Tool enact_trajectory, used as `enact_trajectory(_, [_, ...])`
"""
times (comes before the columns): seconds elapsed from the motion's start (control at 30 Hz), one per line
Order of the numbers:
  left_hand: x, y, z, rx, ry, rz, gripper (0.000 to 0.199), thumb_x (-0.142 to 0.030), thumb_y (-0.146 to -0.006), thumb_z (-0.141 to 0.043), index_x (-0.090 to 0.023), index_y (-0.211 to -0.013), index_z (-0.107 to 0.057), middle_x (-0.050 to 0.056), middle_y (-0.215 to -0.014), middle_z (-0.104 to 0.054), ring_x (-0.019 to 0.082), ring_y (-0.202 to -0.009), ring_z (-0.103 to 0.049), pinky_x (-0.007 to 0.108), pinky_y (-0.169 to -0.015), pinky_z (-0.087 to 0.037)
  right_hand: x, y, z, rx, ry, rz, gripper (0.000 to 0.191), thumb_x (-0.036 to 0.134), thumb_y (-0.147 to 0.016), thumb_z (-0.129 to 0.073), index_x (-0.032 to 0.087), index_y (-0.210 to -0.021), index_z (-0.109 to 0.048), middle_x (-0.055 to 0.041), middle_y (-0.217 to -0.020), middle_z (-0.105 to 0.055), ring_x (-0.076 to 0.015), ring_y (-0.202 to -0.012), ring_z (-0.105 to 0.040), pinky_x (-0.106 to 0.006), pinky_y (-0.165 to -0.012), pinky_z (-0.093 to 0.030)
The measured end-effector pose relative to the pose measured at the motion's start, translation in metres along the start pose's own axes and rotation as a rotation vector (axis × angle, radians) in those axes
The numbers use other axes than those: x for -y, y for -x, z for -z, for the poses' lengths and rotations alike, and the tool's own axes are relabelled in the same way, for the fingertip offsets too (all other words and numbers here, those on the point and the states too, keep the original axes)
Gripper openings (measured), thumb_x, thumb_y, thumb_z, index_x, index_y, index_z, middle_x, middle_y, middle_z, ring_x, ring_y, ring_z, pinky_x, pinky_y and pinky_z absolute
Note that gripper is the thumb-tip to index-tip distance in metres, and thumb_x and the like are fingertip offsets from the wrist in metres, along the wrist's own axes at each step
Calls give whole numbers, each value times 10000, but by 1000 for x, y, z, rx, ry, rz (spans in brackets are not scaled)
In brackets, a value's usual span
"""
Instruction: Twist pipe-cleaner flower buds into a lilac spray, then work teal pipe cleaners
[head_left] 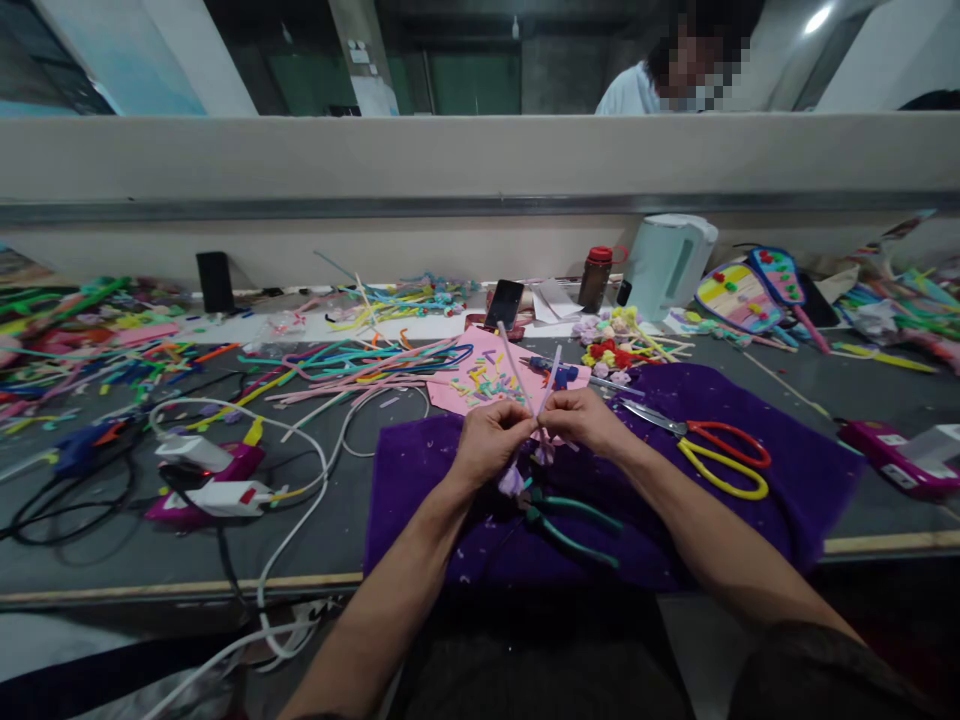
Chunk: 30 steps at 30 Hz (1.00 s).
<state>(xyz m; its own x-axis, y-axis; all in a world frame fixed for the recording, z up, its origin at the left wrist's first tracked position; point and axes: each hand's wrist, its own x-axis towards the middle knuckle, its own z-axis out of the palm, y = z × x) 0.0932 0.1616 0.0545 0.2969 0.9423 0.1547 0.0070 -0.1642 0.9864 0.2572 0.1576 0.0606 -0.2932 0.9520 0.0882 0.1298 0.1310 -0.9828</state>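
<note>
Sticks [551, 374] point up and away in a V, their low ends pinched by the left hand [495, 438] and right hand [581, 418], both just as near, over purple cloth [412, 480].

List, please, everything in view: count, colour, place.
Table: one, grey, foreground
Cloth: one, purple, on table
Stem ends: two, lilac, centre
Pliers: one, teal, on cloth
Scissors: one, red and yellow, on cloth
Sheet: one, pink, centre
Craft stems, flowers: many, multicoloured, across table
Glue gun: one, blue, left
Cables: several, white, left
Power strips: two, magenta, both sides
Phone: one, black, centre back
Kettle: one, pale blue, back
Bottle: one, brown, beside kettle
Paddles: two, multicoloured, beside kettle
Person: one, pale top, background
Left hand: one, centre
Right hand: one, centre
</note>
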Motion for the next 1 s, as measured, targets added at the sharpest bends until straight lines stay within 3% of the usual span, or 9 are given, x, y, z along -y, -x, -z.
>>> enact_trajectory(0.07, [1,0,-2,-25,-12,-20,211,-325,-587,-682,-131,-634,-612,-18,-558,-543,73,-502,-443,193,-475,-316,-2,-3,1,20,-132,-82,177,262,-645,-591,133,-545,-522,40,-439,-481,-36,-334,-313,-180,-335,-195])
enact_trajectory(0.17, [0,-1,-3,-8,102,62,242,-355,-593,-680,-132,-657,-610,-31,-520,-520,47,-422,-380,185,-426,-267,0,-3,3,10,-224,-103,186,267,-629,-610,134,-546,-511,44,-421,-475,-26,-306,-276,-182,-319,-149])
enact_trajectory(0.23, [-3,-1,-1,37,177,156,266,-377,-608,-670,-124,-671,-615,-27,-504,-524,29,-378,-340,179,-400,-230,4,-2,3,-2,-211,-95,190,275,-633,-614,132,-552,-517,40,-427,-488,-26,-307,-285,-180,-319,-153])
enact_trajectory(0.33, [-6,-2,1,96,264,267,286,-370,-604,-681,-117,-729,-636,11,-575,-591,39,-397,-405,173,-401,-248,7,-1,4,-11,-168,-95,190,273,-633,-615,131,-551,-519,39,-435,-491,-25,-317,-288,-176,-325,-168])
enact_trajectory(0.47, [-6,-3,2,71,355,279,246,-279,-546,-733,-111,-685,-619,17,-581,-603,67,-456,-483,175,-434,-319,5,-2,3,5,-89,-79,196,284,-650,-608,130,-559,-527,34,-457,-503,-32,-341,-313,-177,-341,-208])
enact_trajectory(0.7, [1,-10,8,161,658,418,199,-255,-627,-687,-101,-673,-571,-6,-525,-543,49,-429,-469,156,-419,-363,-2,2,-3,-163,229,307,120,238,-698,-582,150,-776,-605,9,-641,-575,-72,-495,-452,-195,-456,-345])
enact_trajectory(0.83, [2,-10,9,168,718,400,173,-222,-644,-675,-94,-689,-567,5,-564,-553,54,-468,-494,154,-442,-394,-5,3,-6,-243,422,484,115,222,-733,-557,158,-808,-617,-10,-659,-594,-89,-511,-477,-212,-477,-363])
enact_trajectory(1.0, [-2,-6,6,120,636,357,165,-183,-610,-688,-98,-698,-576,11,-607,-582,63,-490,-519,165,-474,-406,-6,2,-7,-258,504,545,100,210,-752,-539,177,-762,-632,-21,-659,-611,-119,-582,-538,-233,-549,-407])
